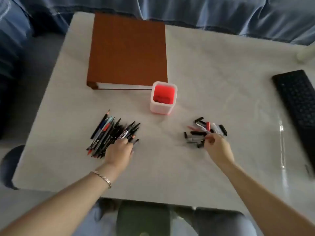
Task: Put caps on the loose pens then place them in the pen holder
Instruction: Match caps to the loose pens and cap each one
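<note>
The fingers (125,142) of the left hand (119,151) lie bent over the near end of the heap of loose pens (110,133), touching the barrels. The fingertips are buried among them, so I cannot tell whether they have closed around any one pen. A bracelet (102,178) circles that wrist.

The right hand (219,149) reaches into the heap of caps (202,132). Its thumb and forefinger are drawn together, pinching a thin reddish piece (207,138) at the heap's near edge, while the other fingers are curled under.

The pens lie uncapped, fanned side by side with their tips pointing away and to the right. Most are black, with a few blue, pale teal and red. One black marker (124,134) carries a white label with dark lettering, too blurred to read. The caps are mostly black, with one red and some white or grey.

The pen holder (154,106), a square white cup with a red inside, stands upright between and beyond the two heaps. It is just in front of a closed brown binder (127,48) that bears no legible writing. A black keyboard (297,106) lies at the right edge of the white table (213,68).
</note>
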{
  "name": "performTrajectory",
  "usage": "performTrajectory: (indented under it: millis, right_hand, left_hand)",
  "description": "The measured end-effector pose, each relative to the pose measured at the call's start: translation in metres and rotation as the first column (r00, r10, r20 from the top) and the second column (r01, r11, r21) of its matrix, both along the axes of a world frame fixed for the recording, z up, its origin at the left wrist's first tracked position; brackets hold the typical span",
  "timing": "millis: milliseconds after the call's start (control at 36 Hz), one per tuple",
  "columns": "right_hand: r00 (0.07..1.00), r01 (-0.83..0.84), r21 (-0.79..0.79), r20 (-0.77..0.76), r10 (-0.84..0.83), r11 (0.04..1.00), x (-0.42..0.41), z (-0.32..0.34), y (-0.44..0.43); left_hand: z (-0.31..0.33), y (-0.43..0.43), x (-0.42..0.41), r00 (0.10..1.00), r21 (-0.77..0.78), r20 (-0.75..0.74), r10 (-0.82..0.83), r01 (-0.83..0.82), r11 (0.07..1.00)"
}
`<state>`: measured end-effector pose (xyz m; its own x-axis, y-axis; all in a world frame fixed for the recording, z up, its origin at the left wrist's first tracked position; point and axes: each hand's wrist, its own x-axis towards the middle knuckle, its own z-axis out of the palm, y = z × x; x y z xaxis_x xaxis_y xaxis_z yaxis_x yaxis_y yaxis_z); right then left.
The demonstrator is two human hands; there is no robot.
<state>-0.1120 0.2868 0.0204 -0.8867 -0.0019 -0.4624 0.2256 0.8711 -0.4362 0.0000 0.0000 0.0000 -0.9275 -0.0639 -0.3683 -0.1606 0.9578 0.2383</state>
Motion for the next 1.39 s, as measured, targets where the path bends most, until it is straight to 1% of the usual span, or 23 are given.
performTrajectory:
  millis: [28, 111, 194, 250, 306, 361, 444, 500, 556, 639, 722, 806, 889, 1000, 1167, 1250, 1333, 1389]
  right_hand:
    - [0.999, -0.008, 0.005, -0.042, 0.008, 1.000, -0.002, -0.008, 0.003]
    - [0.989, -0.021, 0.041, -0.145, 0.027, 0.999, -0.012, -0.028, 0.012]
    - [0.973, -0.064, 0.060, -0.220, 0.076, 0.996, -0.022, -0.042, 0.021]
    - [0.960, -0.053, 0.054, -0.273, 0.065, 0.997, -0.029, -0.043, 0.026]
    - [0.946, -0.025, 0.029, -0.324, 0.033, 0.999, -0.036, -0.042, 0.032]
    - [0.932, -0.051, 0.054, -0.356, 0.067, 0.997, -0.042, -0.041, 0.039]
    - [0.928, -0.121, 0.153, -0.333, 0.166, 0.981, -0.052, -0.041, 0.047]
    - [0.939, -0.135, 0.215, -0.285, 0.194, 0.967, -0.055, -0.043, 0.049]
    - [0.944, -0.147, 0.247, -0.253, 0.210, 0.958, -0.057, -0.046, 0.051]
    - [0.946, -0.121, 0.217, -0.271, 0.179, 0.969, -0.056, -0.053, 0.054]
    - [0.948, -0.071, 0.178, -0.295, 0.122, 0.981, -0.052, -0.056, 0.057]
    - [0.948, -0.069, 0.163, -0.297, 0.115, 0.984, -0.052, -0.053, 0.058]
    - [0.956, -0.077, 0.188, -0.264, 0.126, 0.979, -0.050, -0.050, 0.055]
    - [0.969, -0.064, 0.184, -0.222, 0.105, 0.981, -0.048, -0.052, 0.053]
    - [0.989, -0.036, 0.244, -0.130, 0.069, 0.969, -0.045, -0.049, 0.052]
    - [0.989, 0.032, 0.164, -0.148, -0.008, 0.986, -0.043, -0.052, 0.053]
    - [0.958, 0.110, -0.024, -0.265, -0.113, 0.994, -0.037, -0.050, 0.056]
    - [0.923, 0.081, -0.146, -0.362, -0.130, 0.986, -0.028, -0.042, 0.053]
  left_hand:
    - [-0.012, 0.000, 0.000, 0.998, 0.015, -0.056, -0.021, 0.022, 1.000]
    - [-0.023, 0.003, -0.007, 0.988, -0.084, -0.138, -0.067, 0.056, 0.995]
    - [-0.035, 0.010, -0.009, 0.948, -0.120, -0.297, -0.112, 0.079, 0.990]
    - [-0.038, 0.014, -0.013, 0.926, -0.076, -0.367, -0.089, 0.065, 0.995]
    - [-0.036, 0.019, -0.021, 0.902, 0.011, -0.431, -0.020, 0.027, 1.000]
    - [-0.028, 0.026, -0.032, 0.879, 0.119, -0.472, 0.068, -0.013, 0.993]
    - [-0.013, 0.041, -0.049, 0.878, 0.241, -0.447, 0.170, -0.065, 0.968]
    - [-0.007, 0.049, -0.055, 0.886, 0.325, -0.412, 0.215, -0.078, 0.942]
    - [-0.003, 0.056, -0.057, 0.873, 0.394, -0.421, 0.248, -0.070, 0.917]
    - [-0.002, 0.065, -0.056, 0.843, 0.415, -0.466, 0.268, -0.060, 0.908]
    - [-0.005, 0.068, -0.049, 0.851, 0.475, -0.426, 0.308, -0.079, 0.876]
    - [-0.007, 0.071, -0.042, 0.865, 0.520, -0.379, 0.329, -0.095, 0.849]
    - [-0.005, 0.074, -0.036, 0.875, 0.569, -0.339, 0.345, -0.102, 0.816]
    - [0.001, 0.076, -0.024, 0.883, 0.650, -0.291, 0.370, -0.101, 0.753]
    - [0.005, 0.071, -0.010, 0.873, 0.717, -0.241, 0.423, -0.133, 0.684]
    - [0.008, 0.071, -0.005, 0.874, 0.742, -0.210, 0.438, -0.150, 0.654]
    - [0.011, 0.070, -0.001, 0.874, 0.751, -0.220, 0.434, -0.132, 0.646]
    - [0.013, 0.068, -0.002, 0.871, 0.756, -0.229, 0.435, -0.123, 0.643]
